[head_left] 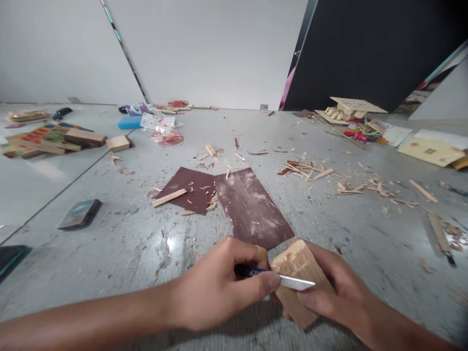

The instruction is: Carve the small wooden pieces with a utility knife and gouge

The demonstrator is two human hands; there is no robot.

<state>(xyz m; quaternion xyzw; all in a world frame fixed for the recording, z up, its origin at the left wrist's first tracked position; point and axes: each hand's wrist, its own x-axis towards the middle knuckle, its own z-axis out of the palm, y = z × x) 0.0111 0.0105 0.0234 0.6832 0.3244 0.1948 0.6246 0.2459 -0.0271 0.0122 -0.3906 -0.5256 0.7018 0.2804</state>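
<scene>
My left hand (226, 282) is closed round the dark blue handle of a knife (298, 282), its silver blade pointing right across the face of a wooden block (302, 273). Rough, carved patches mark the block's upper end. Fingers of my right hand (340, 287) wrap the block from the right, with the thumb on its front close to the blade tip. Just beyond the hands lie two brown sandpaper sheets, one dusty (252, 204) and one darker (190, 187) with a thin wood strip (169, 197) across it.
Wood shavings (307, 170) are scattered over the grey floor (204, 131). Wooden pieces (86, 136) and a small dark box (79, 213) sit at the left. Another tool (440, 236), a yellow packet (429, 148) and a stick model (347, 111) are at the right. White panels stand behind.
</scene>
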